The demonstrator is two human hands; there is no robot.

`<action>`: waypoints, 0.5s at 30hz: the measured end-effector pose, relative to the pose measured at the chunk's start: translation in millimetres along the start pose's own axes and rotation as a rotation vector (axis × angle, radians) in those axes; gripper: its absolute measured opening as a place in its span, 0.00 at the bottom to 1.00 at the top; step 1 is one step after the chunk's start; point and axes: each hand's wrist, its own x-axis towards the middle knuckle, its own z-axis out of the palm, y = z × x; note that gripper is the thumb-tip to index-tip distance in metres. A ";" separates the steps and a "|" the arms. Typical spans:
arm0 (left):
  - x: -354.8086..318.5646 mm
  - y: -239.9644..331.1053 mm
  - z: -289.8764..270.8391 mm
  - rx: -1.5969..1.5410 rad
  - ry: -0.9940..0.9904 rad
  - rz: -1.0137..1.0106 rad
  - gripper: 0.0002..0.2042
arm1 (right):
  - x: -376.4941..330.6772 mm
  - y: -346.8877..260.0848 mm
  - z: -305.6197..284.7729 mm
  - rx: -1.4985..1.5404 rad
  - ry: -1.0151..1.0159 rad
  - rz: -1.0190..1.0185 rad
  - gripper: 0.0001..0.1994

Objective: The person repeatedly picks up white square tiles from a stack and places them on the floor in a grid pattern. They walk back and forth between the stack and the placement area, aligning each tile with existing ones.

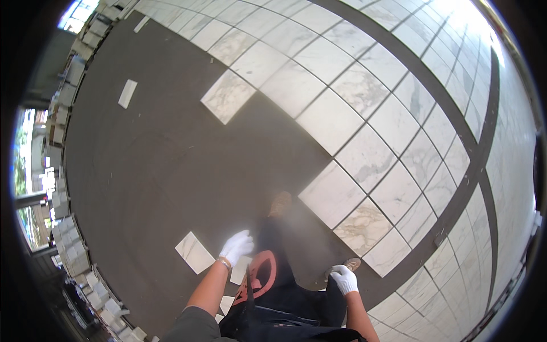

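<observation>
My left hand (236, 245), in a white glove, hovers beside my left leg with nothing in it; its fingers are loosely extended. Close to it lies a rectangular white marble tile (195, 252) on the grey floor, and another pale tile piece (240, 270) is partly hidden behind my leg. My right hand (345, 279), also gloved in white, rests over my right knee with no object seen in it. Ahead and to the right, white veined tiles (333, 121) lie in a grid with dark gaps. One tile (228, 96) juts out from the grid's left edge.
My left shoe (280, 204) is on the grey floor (154, 159), near a grid corner. Narrow tile pieces lie farther off, one at left (127, 93) and one at the far end (141, 24). Stacks of tiles (71, 245) line the left side by the windows. Dark strips (481, 151) divide the tiles at right.
</observation>
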 end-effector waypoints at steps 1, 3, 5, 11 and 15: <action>-5.4 -3.0 -24.4 0.029 0.045 -0.010 0.26 | -6.8 -3.9 -8.5 -0.010 0.033 -0.019 0.17; -16.0 -7.0 -69.9 0.047 0.115 -0.091 0.20 | -23.9 -16.3 -23.4 -0.083 0.045 0.219 0.15; -29.5 -1.2 -117.2 0.013 0.080 -0.244 0.17 | -47.1 -34.9 -36.0 -0.044 0.045 0.263 0.15; -81.3 25.7 -197.8 -0.156 0.086 -0.060 0.17 | -84.8 -113.3 -32.5 0.190 -0.039 0.334 0.17; -107.0 30.4 -214.6 -0.327 -0.121 -0.050 0.09 | -89.2 -145.3 -32.2 0.179 -0.055 0.211 0.18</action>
